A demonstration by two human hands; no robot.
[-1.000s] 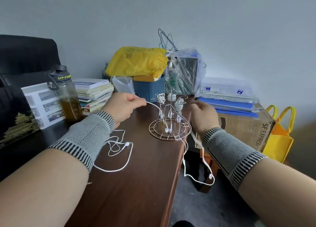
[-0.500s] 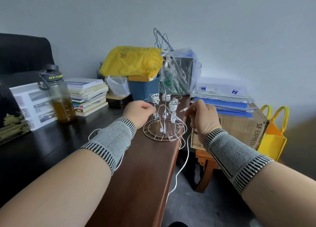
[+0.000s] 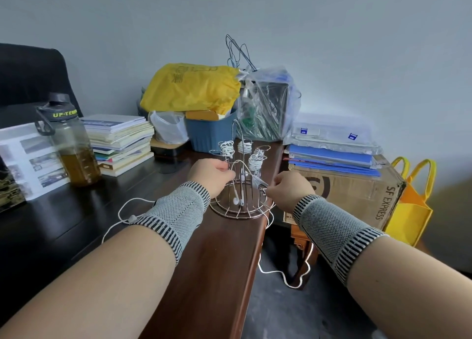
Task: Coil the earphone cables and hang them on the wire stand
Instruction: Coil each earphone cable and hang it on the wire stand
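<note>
A: Where is the earphone cable (image 3: 246,170) now, and what do my hands do?

B: I see it stretched between them, in front of the wire stand (image 3: 241,185) on the brown surface (image 3: 217,262). My left hand (image 3: 210,174) pinches one part of the cable. My right hand (image 3: 287,189) pinches the plug end. The rest hangs over the surface edge toward the floor.

A: Which way does it run?

B: Its long axis goes left to right, just before the stand. Both hands are near the stand; I judge the left one is nearer to the free hook.

A: Any writing?

B: The bottle (image 3: 69,144) lid band reads "UP-TE…", the cardboard box (image 3: 357,193) reads "SF EXPRESS". Three coiled cables (image 3: 227,148) hang on the stand already.
</note>
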